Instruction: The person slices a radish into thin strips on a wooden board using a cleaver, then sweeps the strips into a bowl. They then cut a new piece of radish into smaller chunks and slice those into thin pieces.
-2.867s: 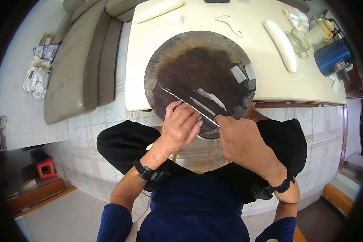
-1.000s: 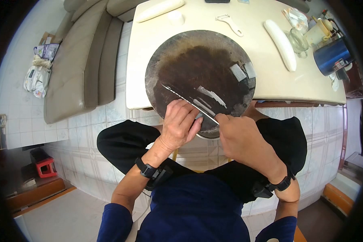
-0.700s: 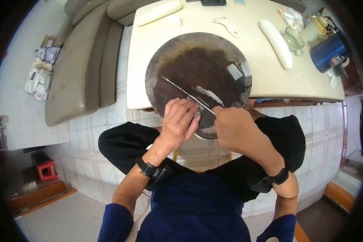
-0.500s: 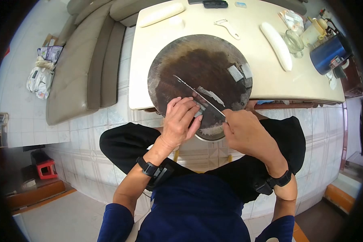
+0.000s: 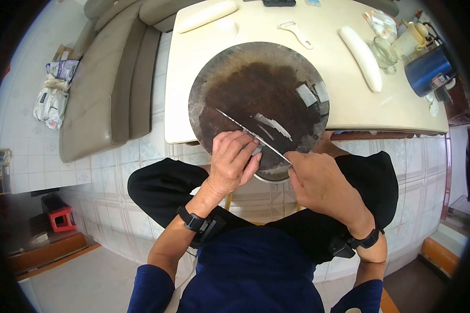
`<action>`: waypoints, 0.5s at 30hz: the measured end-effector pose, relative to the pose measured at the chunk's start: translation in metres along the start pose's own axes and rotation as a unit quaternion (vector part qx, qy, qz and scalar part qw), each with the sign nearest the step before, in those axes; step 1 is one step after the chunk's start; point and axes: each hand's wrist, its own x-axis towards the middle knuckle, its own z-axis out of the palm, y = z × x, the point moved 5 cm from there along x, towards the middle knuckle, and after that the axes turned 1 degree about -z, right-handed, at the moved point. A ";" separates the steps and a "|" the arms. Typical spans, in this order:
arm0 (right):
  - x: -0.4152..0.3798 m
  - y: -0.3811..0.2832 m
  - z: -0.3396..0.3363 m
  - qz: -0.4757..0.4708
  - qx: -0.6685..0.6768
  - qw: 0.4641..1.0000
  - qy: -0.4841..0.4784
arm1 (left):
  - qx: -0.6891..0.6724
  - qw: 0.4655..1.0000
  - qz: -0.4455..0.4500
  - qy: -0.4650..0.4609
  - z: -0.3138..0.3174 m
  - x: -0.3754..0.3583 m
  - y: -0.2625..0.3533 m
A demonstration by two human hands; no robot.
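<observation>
On the round board (image 5: pixel 256 83), your left hand (image 5: pixel 231 160) pins a pale piece (image 5: pixel 257 149), fingers together, beside the knife (image 5: pixel 271 148) clamped in your right hand (image 5: pixel 318 177); a slipping piece could let the blade nick fingertips.

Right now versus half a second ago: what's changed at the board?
The knife and the right hand have shifted back toward the person, bringing the blade from farther up the board to right by the left hand's fingertips. Nothing was newly grasped or let go. Unchanged: left hand on the pale piece, flat slices at the board's right, peeler on the table.
</observation>
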 end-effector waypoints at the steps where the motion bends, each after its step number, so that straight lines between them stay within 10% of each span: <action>1: 0.000 0.000 0.001 0.001 0.001 1.000 -0.002 | -0.003 1.000 0.001 0.003 0.000 0.000 0.000; 15: 0.025 -0.003 0.018 0.016 0.001 1.000 0.006 | -0.004 1.000 0.006 0.003 -0.001 0.002 0.002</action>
